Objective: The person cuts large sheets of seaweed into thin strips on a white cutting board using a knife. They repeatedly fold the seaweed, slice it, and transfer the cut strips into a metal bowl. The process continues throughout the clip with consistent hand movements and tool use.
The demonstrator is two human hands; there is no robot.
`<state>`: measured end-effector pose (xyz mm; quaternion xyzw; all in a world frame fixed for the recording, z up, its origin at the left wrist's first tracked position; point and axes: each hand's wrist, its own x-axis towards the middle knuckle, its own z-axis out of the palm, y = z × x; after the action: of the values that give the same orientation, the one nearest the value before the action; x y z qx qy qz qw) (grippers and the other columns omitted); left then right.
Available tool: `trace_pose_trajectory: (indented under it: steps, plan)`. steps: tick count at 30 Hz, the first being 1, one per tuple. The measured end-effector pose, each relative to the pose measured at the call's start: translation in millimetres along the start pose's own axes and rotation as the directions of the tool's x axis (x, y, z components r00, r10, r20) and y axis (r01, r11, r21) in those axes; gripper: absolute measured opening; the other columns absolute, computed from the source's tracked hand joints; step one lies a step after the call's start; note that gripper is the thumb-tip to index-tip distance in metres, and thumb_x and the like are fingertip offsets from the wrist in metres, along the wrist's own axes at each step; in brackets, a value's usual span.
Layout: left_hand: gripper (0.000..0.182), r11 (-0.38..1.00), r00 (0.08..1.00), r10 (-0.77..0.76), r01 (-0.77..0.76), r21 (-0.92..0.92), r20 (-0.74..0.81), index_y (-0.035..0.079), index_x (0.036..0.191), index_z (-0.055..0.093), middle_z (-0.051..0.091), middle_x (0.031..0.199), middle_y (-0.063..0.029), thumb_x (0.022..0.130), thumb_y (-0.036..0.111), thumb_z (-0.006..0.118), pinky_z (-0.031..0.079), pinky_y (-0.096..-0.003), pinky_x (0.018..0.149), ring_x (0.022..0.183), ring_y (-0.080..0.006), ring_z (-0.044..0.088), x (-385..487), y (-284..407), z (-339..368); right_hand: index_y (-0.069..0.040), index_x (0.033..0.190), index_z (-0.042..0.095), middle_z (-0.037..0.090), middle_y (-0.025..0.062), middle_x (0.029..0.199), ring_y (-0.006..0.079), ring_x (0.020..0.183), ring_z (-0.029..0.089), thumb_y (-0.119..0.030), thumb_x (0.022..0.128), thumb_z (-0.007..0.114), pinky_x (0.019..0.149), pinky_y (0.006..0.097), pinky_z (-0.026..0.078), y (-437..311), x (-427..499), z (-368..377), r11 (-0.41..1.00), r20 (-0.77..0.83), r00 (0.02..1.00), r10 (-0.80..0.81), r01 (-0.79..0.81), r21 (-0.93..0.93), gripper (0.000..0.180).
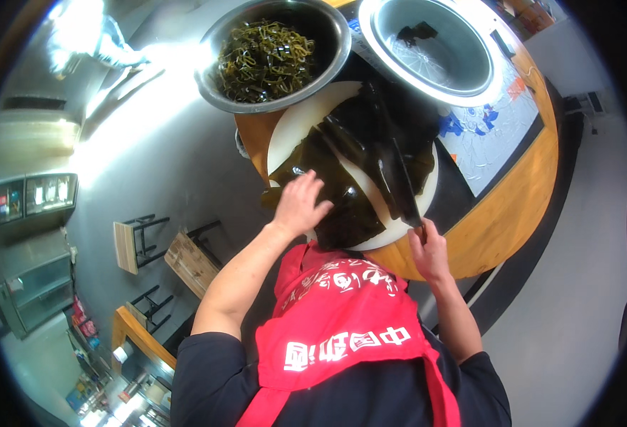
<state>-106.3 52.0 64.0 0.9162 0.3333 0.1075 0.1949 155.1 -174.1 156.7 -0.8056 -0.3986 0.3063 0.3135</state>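
Observation:
Broad dark green kelp sheets point(340, 195) lie over a round white cutting board point(287, 139) on a wooden table. My left hand point(303, 205) rests on the near left sheet, its fingers spread. In my right hand point(428, 248) is the handle of a long dark-bladed knife point(399, 176), which points away from me across the kelp. Where the blade's edge meets the kelp is hard to tell. Beyond the board on the left, a steel bowl point(340, 58) holds a heap of shredded kelp point(265, 61). A white-rimmed pot point(372, 48) at the upper right contains a small dark piece.
The round wooden table's edge point(527, 219) curves along the right. A printed silvery sheet point(497, 128) lies beside the pot. Wooden stools point(126, 248) stand on the floor at the left. Part of another person point(100, 40) shows in the bright upper left.

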Motion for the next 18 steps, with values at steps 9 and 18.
trace_pose_trajectory:
  steps: [9, 18]
  plan:
    - [0.067, 0.819, 0.769, -0.558, 0.571, 0.056, 0.313, -0.004, 0.127, 0.061, 0.07, 0.116, -0.0229, 0.084, 0.042, 0.082, 0.054, -0.0466, 0.097, 0.108, -0.0388, 0.068, 56.0, -54.7, -18.1, 0.0, 0.12, 0.063, 0.055, 0.0095, 0.067, 0.0181, 0.058, 0.057, -0.01, 0.098, 0.067, 0.058, 0.0334, 0.047, 14.2, -32.8, 3.4, 0.985, -0.13, 0.985, 0.118, -0.099, 0.139, 0.025]
    - [0.039, 0.542, 0.748, -0.21, 0.625, -0.561, 0.63, -0.006, 0.114, 0.067, 0.074, 0.097, -0.0097, 0.092, 0.027, 0.072, 0.056, -0.0339, 0.078, 0.088, -0.0169, 0.07, 84.0, 30.3, -74.0, 0.0, 0.122, 0.063, 0.053, 0.0024, 0.067, 0.011, 0.058, 0.054, -0.009, 0.099, 0.067, 0.056, 0.0297, 0.045, 21.2, -42.0, 9.0, 0.961, -0.205, 0.971, 0.123, -0.066, 0.268, 0.025]
